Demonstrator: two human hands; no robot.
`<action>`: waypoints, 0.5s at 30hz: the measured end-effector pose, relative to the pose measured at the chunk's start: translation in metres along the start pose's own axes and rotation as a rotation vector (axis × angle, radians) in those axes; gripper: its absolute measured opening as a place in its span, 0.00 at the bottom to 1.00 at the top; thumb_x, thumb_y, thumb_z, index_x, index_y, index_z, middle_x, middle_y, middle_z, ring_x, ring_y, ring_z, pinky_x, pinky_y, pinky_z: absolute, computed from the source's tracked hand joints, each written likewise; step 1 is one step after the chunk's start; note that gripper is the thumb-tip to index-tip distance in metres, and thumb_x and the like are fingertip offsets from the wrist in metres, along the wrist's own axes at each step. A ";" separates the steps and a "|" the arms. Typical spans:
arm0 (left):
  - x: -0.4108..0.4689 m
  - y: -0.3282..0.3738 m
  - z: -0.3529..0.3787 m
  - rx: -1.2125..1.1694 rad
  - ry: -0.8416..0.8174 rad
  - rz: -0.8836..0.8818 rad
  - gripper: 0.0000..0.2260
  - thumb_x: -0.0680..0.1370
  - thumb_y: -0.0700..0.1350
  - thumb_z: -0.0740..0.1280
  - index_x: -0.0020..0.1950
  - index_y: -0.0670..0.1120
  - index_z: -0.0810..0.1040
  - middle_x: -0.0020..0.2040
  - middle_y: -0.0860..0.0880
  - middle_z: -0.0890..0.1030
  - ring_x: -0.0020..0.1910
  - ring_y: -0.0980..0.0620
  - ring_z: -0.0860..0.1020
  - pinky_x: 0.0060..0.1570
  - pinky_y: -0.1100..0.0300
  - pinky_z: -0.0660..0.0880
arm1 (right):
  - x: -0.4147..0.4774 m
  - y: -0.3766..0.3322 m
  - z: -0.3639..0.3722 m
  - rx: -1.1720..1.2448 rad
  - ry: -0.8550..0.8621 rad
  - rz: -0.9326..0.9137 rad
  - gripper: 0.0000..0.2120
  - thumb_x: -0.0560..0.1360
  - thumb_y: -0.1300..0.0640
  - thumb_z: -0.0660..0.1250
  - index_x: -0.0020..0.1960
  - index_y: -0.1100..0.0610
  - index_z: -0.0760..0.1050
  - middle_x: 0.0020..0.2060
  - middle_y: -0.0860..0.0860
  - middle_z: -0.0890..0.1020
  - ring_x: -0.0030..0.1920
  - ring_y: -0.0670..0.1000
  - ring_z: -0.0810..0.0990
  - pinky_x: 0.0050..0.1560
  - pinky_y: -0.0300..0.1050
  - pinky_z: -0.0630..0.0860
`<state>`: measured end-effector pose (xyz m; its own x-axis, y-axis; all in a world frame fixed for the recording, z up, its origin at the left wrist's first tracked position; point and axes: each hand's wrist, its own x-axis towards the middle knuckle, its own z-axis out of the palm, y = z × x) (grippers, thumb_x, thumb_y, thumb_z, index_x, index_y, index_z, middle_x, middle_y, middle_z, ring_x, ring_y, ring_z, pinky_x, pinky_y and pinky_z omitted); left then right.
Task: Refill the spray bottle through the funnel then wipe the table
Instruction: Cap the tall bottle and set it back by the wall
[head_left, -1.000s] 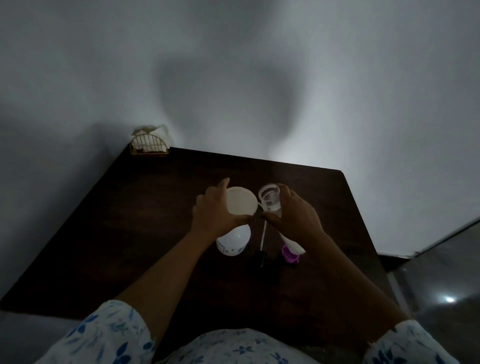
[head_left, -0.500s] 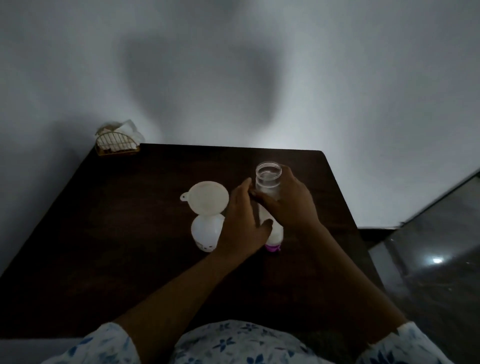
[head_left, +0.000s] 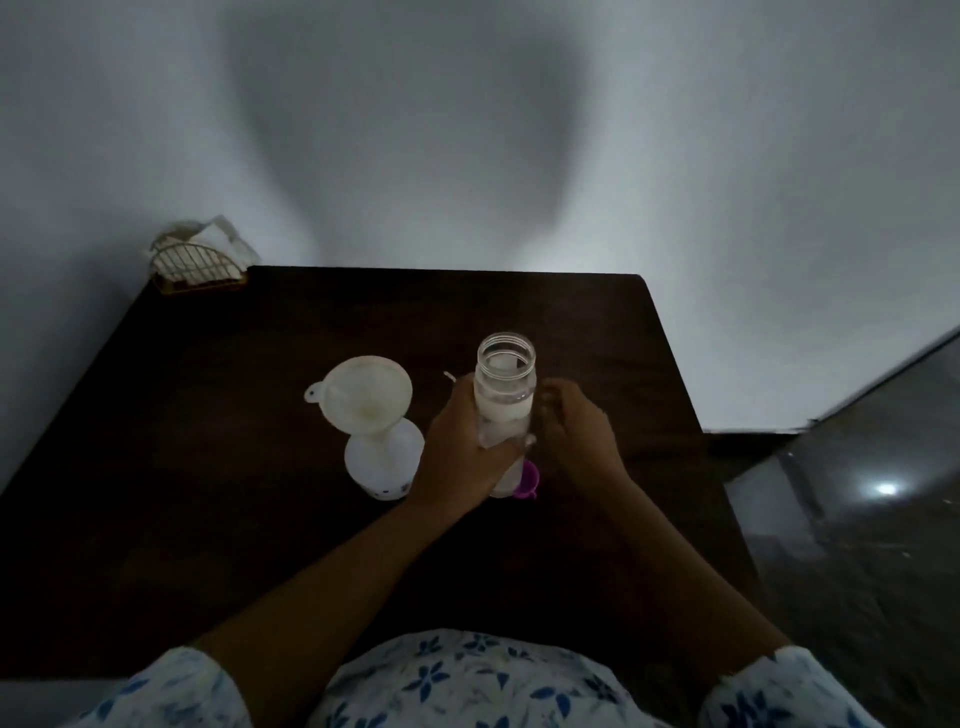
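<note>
A white spray bottle (head_left: 383, 462) stands on the dark wooden table (head_left: 208, 441) with a white funnel (head_left: 366, 395) seated in its neck. Just right of it stands a clear open bottle (head_left: 506, 384), partly filled with liquid. My left hand (head_left: 457, 447) is wrapped around its lower body. My right hand (head_left: 574, 441) sits on the bottle's right side with its fingers curled; a narrow gap shows between them and the bottle. A purple cap (head_left: 527, 480) lies at the bottle's base. A thin white tube end (head_left: 449, 375) pokes out behind my left hand.
A wire holder with white napkins (head_left: 200, 257) sits at the table's far left corner, against the white wall. The table's right edge (head_left: 691, 415) drops to a dark glossy floor (head_left: 857, 519) with a light reflection.
My left hand left the funnel and closed around the clear bottle. My right hand loosened off the bottle and drew slightly right. The view has shifted, so the table looks squarer.
</note>
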<state>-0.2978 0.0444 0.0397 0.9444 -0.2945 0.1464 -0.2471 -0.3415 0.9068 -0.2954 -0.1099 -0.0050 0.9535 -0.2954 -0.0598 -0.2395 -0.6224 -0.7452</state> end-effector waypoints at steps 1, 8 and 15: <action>-0.002 -0.001 0.001 0.008 0.007 -0.016 0.29 0.67 0.43 0.75 0.64 0.47 0.66 0.55 0.57 0.73 0.57 0.58 0.74 0.56 0.63 0.73 | 0.003 0.011 0.008 -0.086 -0.114 0.032 0.18 0.75 0.53 0.65 0.63 0.52 0.69 0.54 0.50 0.79 0.53 0.48 0.78 0.52 0.45 0.77; -0.015 -0.018 0.001 0.040 0.044 -0.029 0.29 0.66 0.44 0.76 0.62 0.50 0.66 0.57 0.55 0.74 0.56 0.59 0.74 0.55 0.67 0.71 | -0.008 0.037 0.047 -0.566 -0.560 -0.119 0.32 0.72 0.50 0.66 0.72 0.50 0.58 0.71 0.57 0.61 0.68 0.60 0.62 0.66 0.58 0.66; -0.019 -0.023 -0.013 0.032 -0.086 -0.019 0.29 0.66 0.46 0.76 0.62 0.49 0.67 0.58 0.53 0.76 0.57 0.57 0.75 0.57 0.58 0.75 | 0.000 0.041 0.052 -0.610 -0.500 -0.117 0.10 0.75 0.51 0.60 0.55 0.46 0.71 0.58 0.54 0.74 0.55 0.54 0.72 0.55 0.50 0.73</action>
<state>-0.3073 0.0691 0.0213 0.9270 -0.3632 0.0939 -0.2378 -0.3752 0.8959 -0.2959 -0.0978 -0.0703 0.9129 0.0663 -0.4027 -0.0530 -0.9591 -0.2782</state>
